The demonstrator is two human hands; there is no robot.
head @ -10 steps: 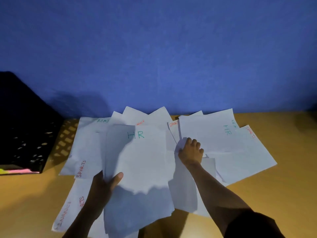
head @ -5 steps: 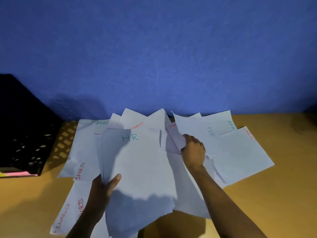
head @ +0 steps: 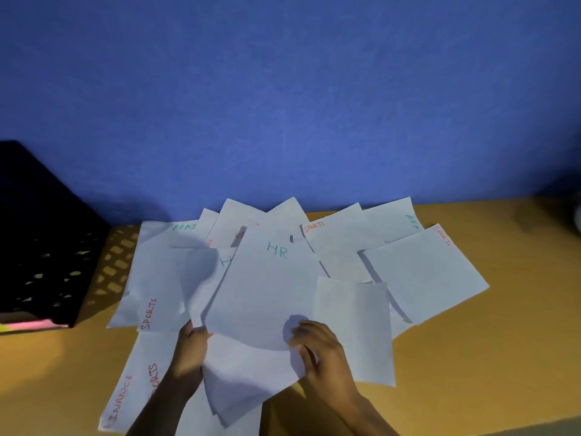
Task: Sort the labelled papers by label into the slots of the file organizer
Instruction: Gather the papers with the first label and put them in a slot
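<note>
Surface: wooden desk (head: 471,357), tan-orange, butted against a blue wall (head: 283,89) with a faint texture. Lighting dim; hard shadows across the desk.

Far left: black file organizer (head: 41,247), perforated side, standing on the desk against the wall. Pink and yellow-green edge visible at its base. Slot contents not discernible.

Centre of desk: loose white papers fanned out and overlapping. Readable labels:
- ADMI sheet (head: 163,234), green lettering, rear left.
- SPORTS sheet (head: 151,297), red lettering, left, overlapping the ADMI sheet.
- FINANCE sheet (head: 122,394), red lettering, near left corner of the spread.
- Second SPORTS sheet (head: 333,247), rear centre-right.
- Third SPORTS sheet (head: 424,272), far right, lying flat, on top of its neighbours.

HR sheet (head: 267,287), green lettering, uppermost in the centre, raised off the pile. A second sheet marked with a green H partly visible just behind its left edge.

Left hand (head: 188,354): fingers curled around the lower left edge of the held sheets, gripping.
Right hand (head: 317,347): thumb and fingertips pinching the lower right edge of the HR sheet.
</note>
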